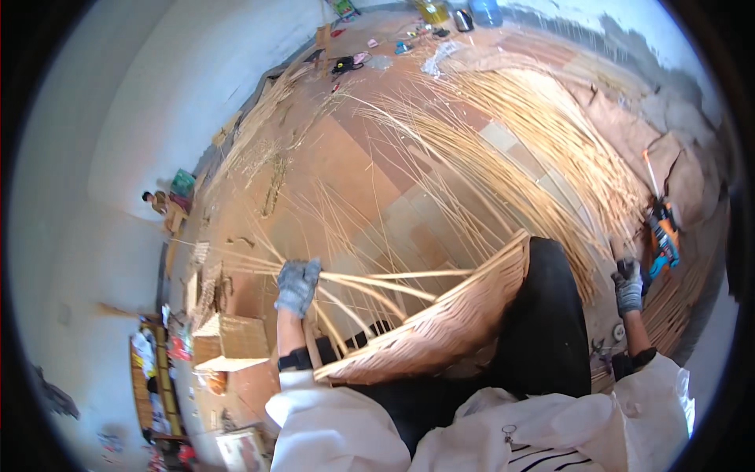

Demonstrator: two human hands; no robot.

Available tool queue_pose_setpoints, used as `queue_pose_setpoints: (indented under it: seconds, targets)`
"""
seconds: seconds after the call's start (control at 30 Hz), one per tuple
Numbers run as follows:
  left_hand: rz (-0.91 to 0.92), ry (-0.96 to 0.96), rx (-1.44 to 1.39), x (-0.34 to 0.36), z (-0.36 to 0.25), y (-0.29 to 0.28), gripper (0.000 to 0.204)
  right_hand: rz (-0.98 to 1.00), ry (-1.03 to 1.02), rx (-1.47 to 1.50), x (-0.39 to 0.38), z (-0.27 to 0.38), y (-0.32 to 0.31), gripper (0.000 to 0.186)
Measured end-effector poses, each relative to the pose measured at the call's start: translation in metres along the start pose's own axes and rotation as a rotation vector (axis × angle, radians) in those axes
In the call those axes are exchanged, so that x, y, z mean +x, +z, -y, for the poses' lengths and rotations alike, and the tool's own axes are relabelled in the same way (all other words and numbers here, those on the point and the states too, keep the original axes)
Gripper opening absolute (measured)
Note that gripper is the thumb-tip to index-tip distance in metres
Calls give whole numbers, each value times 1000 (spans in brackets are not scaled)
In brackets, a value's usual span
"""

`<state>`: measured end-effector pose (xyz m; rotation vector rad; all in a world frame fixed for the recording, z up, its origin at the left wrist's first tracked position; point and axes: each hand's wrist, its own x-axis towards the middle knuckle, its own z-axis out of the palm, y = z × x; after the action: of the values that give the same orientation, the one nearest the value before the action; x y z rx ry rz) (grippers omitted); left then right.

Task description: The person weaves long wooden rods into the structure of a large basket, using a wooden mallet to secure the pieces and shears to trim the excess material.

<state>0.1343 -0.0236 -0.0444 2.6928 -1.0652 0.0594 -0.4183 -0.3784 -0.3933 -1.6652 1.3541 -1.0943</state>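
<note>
A woven wicker basket piece (pixel 448 318) leans across my lap, its curved weave rising to the right against my knee. Long pale rods stick out of its far edge to the left. My left hand (pixel 299 287), in a grey glove, is closed around a bunch of these rods (pixel 362 279), whose loose ends pass beyond it. Far out on the right, my right hand (pixel 627 285), also gloved, reaches down to the floor beside the rods lying there. Its fingers look closed, with a short tan piece (pixel 616 248) at their tips that I cannot identify.
Long peeled rods (pixel 543 118) lie in a wide spread ahead and to the right. An orange and blue tool (pixel 664 236) rests beyond my right hand. At left are a cardboard box (pixel 240 338) and a bamboo shelf (pixel 145 377). Brown cloth (pixel 653 161) lies at the right wall.
</note>
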Motion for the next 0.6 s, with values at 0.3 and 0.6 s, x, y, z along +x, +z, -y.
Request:
queue_pose_setpoints:
  seconds: [0.3,0.6]
  targets:
    - [230,-102,192,1,2,9,52,204,-348,394,-40,486,-17,22]
    - [304,-69,185,7,-6,15,59,996,-1040,-702,-127,462,91,10]
